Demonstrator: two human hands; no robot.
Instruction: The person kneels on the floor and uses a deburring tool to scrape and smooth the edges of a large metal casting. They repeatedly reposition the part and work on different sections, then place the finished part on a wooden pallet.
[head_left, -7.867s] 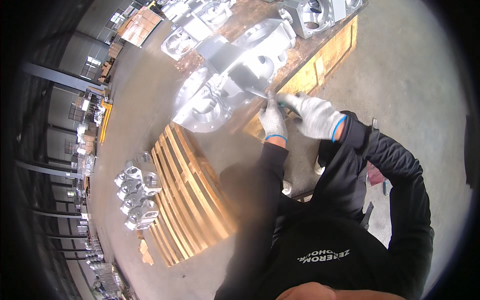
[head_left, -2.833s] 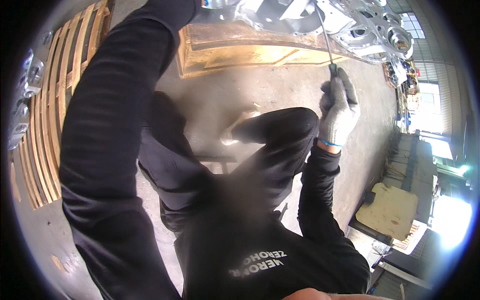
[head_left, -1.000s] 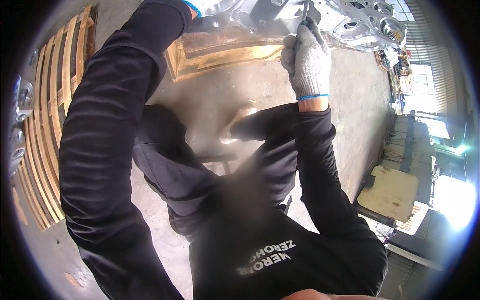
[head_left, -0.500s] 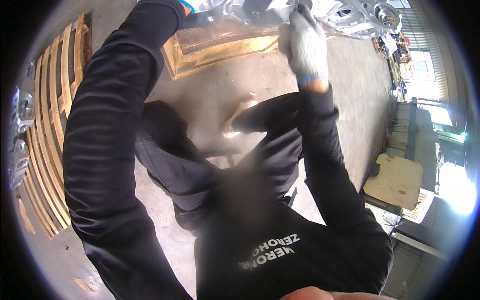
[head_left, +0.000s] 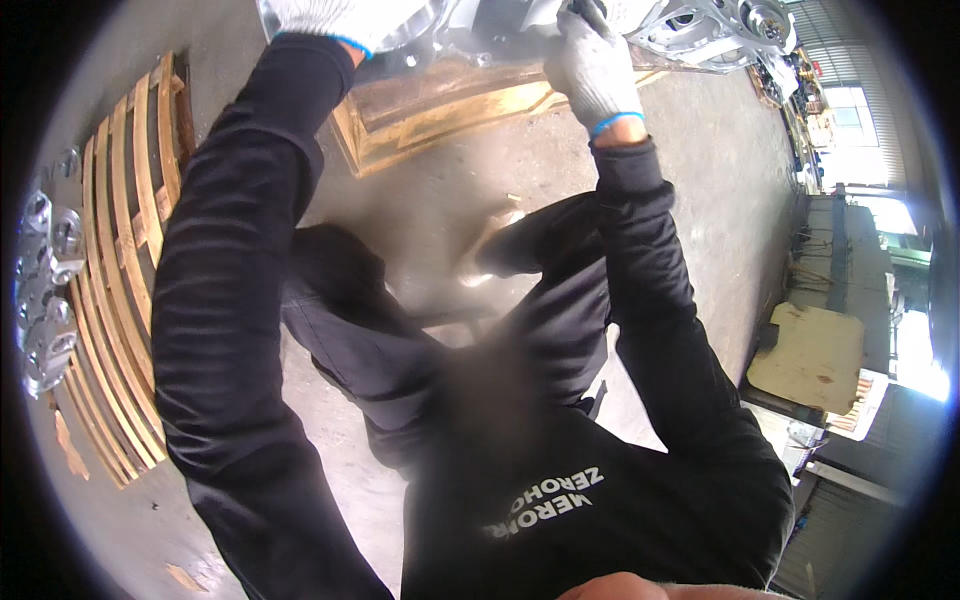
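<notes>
At the top edge, my right hand (head_left: 594, 72), in a white knit glove with a blue cuff, is closed, its fingers curled over something small and dark that I cannot make out. It is at the near side of several silver cast metal parts (head_left: 690, 28). My left hand (head_left: 335, 16), gloved the same way, reaches to the left end of these parts; the picture's edge cuts off its fingers. Under the castings lies a wooden pallet (head_left: 440, 125).
Slatted wooden pallets (head_left: 120, 280) stand at the left, with more silver castings (head_left: 48, 300) beyond them. A cream-coloured seat or board (head_left: 808, 360) is at the right. My knees (head_left: 340, 270) are bent above the concrete floor (head_left: 700, 190).
The view has tilted slightly, so more of my left glove shows. My right hand sits a little higher and further left in the picture, still at the castings with its fingers curled.
</notes>
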